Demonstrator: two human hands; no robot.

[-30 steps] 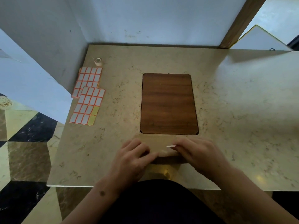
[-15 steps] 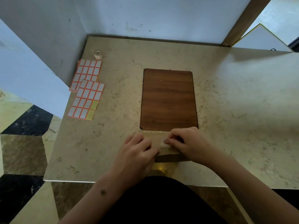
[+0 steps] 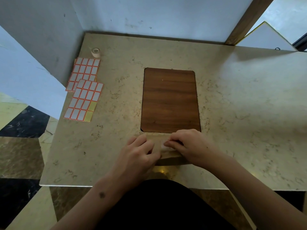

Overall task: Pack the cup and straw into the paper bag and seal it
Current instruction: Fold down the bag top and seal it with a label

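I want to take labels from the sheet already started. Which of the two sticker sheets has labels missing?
The nearer sticker sheet, overlapping the farther sheet: two cells at its near right corner show bare yellow backing. Every visible cell of the farther one is white.
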